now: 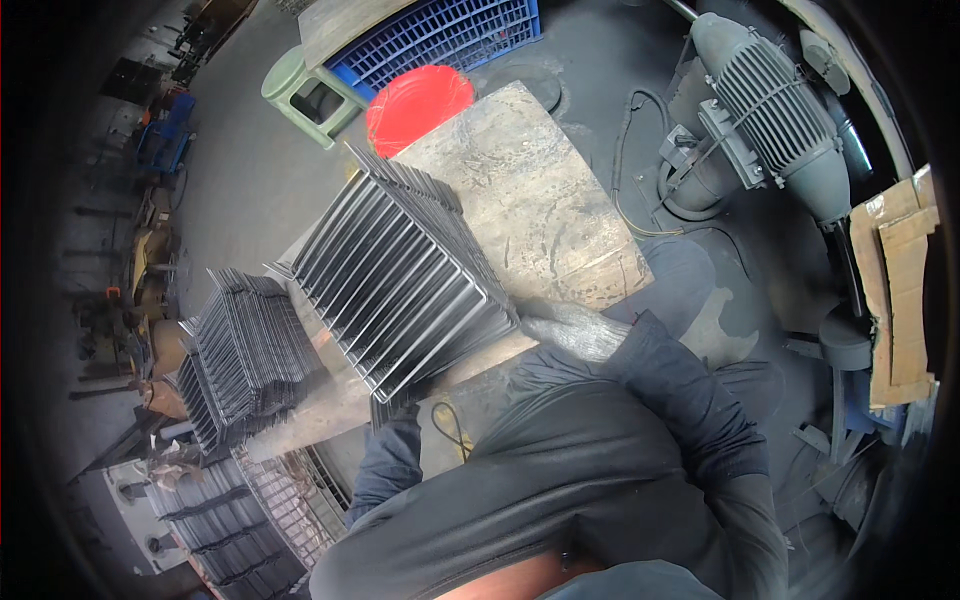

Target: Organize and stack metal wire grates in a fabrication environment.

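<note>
A tall stack of bent metal wire racks stands at the left part of the worn wooden board, its rods running in parallel rows. My right hand, in a grey, dirty glove, is at the stack's near right corner. Its fingers reach along the side of the racks, and the fingertips are hidden behind them. By the near left corner is my left hand, low and close against the racks. The wires and shadow cover most of it, so its fingers do not show.
More nested wire racks are piled at the left. Further stacks lie at the lower left. Beyond the board are a red round stool top, a green stool and a blue crate. A grey motor and cardboard are at right.
</note>
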Demonstrator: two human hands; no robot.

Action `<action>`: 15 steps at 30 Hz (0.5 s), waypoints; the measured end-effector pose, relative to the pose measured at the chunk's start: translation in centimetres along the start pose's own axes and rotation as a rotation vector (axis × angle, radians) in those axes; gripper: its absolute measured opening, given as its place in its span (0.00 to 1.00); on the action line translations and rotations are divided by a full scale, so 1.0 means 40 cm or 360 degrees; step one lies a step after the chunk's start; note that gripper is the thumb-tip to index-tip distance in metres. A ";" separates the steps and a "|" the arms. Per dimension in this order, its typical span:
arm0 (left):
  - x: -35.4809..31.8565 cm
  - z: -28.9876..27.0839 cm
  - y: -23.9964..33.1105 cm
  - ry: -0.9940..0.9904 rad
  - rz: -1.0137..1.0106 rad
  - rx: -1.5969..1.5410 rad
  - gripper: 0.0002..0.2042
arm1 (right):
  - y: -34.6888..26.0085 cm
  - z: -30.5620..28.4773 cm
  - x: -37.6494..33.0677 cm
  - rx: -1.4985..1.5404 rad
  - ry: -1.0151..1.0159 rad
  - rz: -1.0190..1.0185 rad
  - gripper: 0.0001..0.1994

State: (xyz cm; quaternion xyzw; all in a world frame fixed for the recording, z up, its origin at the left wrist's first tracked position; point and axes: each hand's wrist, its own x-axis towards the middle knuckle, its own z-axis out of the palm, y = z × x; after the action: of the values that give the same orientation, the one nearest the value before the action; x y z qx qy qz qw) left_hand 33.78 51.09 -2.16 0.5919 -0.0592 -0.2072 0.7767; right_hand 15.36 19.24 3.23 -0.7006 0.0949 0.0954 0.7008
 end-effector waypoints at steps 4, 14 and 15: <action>0.120 -0.011 0.088 -0.0074 0.0040 -0.0001 0.45 | -0.007 -0.060 0.050 0.0254 0.0021 -0.0152 0.27; 0.163 0.150 0.236 0.0032 0.0594 0.0636 0.36 | -0.188 0.009 0.150 0.0376 0.0062 -0.0308 0.33; 0.162 0.150 0.235 0.0048 0.0737 0.0835 0.35 | -0.190 0.008 0.148 0.0494 0.0020 -0.0198 0.33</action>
State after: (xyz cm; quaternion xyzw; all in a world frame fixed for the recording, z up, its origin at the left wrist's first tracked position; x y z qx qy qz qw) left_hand 40.02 45.19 7.49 0.7452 -0.2317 0.0055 0.6252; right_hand 23.08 19.56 8.98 -0.5892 0.0693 0.0315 0.8044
